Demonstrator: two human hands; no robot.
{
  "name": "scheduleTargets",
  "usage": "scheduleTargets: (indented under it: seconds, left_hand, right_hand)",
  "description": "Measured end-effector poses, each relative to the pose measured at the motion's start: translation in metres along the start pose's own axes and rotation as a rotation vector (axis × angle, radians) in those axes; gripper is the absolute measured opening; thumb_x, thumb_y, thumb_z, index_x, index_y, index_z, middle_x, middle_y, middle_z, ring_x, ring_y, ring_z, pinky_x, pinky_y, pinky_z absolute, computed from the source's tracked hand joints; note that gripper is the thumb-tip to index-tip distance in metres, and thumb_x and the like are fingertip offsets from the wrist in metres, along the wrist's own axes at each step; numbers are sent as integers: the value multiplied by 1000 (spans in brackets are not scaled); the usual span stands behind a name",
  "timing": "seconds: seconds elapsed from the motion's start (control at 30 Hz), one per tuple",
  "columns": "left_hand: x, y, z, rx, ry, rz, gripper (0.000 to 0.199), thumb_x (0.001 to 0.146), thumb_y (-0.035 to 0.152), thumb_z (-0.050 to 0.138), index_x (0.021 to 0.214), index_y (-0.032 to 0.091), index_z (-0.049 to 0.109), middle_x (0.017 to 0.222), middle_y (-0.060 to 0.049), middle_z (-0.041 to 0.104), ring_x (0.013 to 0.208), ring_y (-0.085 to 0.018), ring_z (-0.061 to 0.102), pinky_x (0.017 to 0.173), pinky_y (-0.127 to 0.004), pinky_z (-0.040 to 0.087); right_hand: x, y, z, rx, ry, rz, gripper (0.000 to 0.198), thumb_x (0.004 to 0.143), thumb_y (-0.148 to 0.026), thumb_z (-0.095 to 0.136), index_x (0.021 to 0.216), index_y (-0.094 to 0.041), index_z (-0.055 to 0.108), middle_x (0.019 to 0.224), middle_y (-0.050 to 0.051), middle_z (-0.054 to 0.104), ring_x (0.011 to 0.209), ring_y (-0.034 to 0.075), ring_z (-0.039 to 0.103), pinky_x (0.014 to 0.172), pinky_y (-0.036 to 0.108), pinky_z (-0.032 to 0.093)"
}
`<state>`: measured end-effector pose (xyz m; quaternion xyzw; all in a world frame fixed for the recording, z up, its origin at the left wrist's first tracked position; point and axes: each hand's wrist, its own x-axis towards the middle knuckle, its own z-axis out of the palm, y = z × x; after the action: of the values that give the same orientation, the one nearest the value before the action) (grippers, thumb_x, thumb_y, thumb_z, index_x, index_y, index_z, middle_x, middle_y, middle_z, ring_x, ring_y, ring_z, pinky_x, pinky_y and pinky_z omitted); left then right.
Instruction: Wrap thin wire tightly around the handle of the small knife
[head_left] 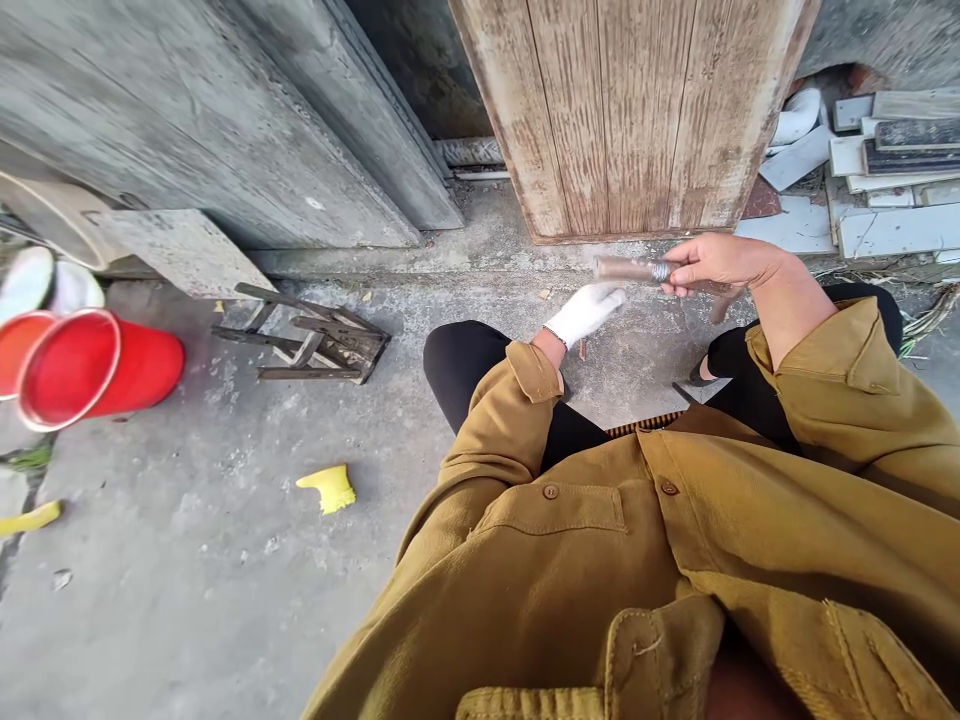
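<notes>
My right hand (712,265), bare, is closed around a brown wooden stick (622,269). Silvery wire (661,271) is wound in coils around the stick just beside my fingertips. A short stub juts down from the stick's right end, past my hand. My left hand (585,313) wears a white knitted glove and sits just below the stick's left end. Its fingers look pressed together and slightly blurred. What they hold, if anything, is too small to make out. I cannot tell whether the glove touches the stick.
A brown plank door panel (622,120) stands in front of me. To the left are a small wooden stool (322,340) on its side, red buckets (142,365) and a yellow piece (330,488) on the concrete floor. White boards (892,230) are piled at right.
</notes>
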<state>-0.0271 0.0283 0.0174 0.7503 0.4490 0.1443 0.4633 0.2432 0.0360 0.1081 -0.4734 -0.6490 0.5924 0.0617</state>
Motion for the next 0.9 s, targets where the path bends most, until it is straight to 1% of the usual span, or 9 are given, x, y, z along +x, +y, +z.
scheduleTargets:
  seconds: [0.23, 0.37, 0.43, 0.53, 0.6, 0.7, 0.77, 0.83, 0.9]
  left_hand:
    - [1, 17, 15, 221, -172, 94, 35, 113, 35, 47, 99, 16, 73, 93, -4, 74, 86, -18, 66, 85, -28, 49]
    - [-1, 31, 16, 447, -197, 152, 36, 115, 37, 44, 112, 19, 75, 101, -4, 78, 95, -21, 72, 86, -28, 49]
    - [-3, 38, 15, 574, -197, 153, 35, 115, 38, 46, 115, 20, 76, 106, -6, 80, 100, -23, 74, 86, -29, 49]
    - [-7, 42, 7, 652, -188, 147, 33, 115, 37, 49, 117, 21, 78, 110, -7, 81, 104, -24, 75, 87, -29, 49]
    - [-10, 39, -2, 611, -165, 135, 33, 114, 36, 50, 116, 20, 78, 107, -7, 80, 103, -23, 75, 88, -28, 49]
    - [-11, 26, -17, 453, -116, 136, 31, 111, 34, 50, 106, 17, 76, 100, -6, 78, 96, -21, 72, 88, -28, 50]
    - [-11, 17, -20, 307, -99, 150, 33, 108, 35, 50, 94, 15, 72, 91, -6, 74, 87, -20, 68, 85, -29, 50]
    - [-9, 13, -18, 136, -63, 154, 35, 105, 41, 55, 87, 15, 68, 85, -6, 71, 81, -19, 64, 80, -30, 51]
    - [-8, 15, -12, -48, 17, 161, 37, 104, 48, 59, 93, 14, 69, 82, -6, 69, 76, -18, 61, 75, -29, 50]
  right_hand:
    - [16, 7, -1, 217, 419, 17, 24, 98, -37, 78, 85, -20, 69, 84, 7, 69, 74, 16, 63, 78, 34, 57]
    - [35, 14, 2, -20, 541, 120, 14, 102, -31, 70, 100, -17, 74, 90, 8, 74, 78, 18, 66, 77, 33, 53]
    - [41, 15, 7, -313, 477, 208, 18, 101, -30, 70, 109, -16, 77, 94, 10, 76, 83, 21, 68, 77, 33, 50]
    - [45, 11, 20, -683, 207, 264, 22, 100, -30, 70, 111, -15, 81, 99, 12, 77, 89, 24, 69, 76, 33, 44]
    - [43, 7, 28, -736, -66, 253, 19, 97, -26, 70, 107, -16, 82, 93, 9, 77, 85, 22, 68, 74, 31, 41]
    - [30, -4, 33, -616, -408, 164, 15, 91, -23, 72, 100, -17, 83, 76, 2, 71, 75, 18, 63, 73, 30, 40]
    - [14, -16, 29, -512, -419, 43, 15, 88, -26, 72, 98, -19, 82, 75, 0, 70, 76, 17, 62, 75, 29, 41]
    - [-4, -30, 23, -412, -260, -63, 18, 89, -30, 73, 101, -20, 81, 80, 0, 72, 79, 17, 63, 77, 30, 43]
    - [-21, -41, 18, -290, -67, -103, 19, 91, -33, 72, 102, -20, 80, 84, 1, 73, 80, 17, 63, 78, 30, 45]
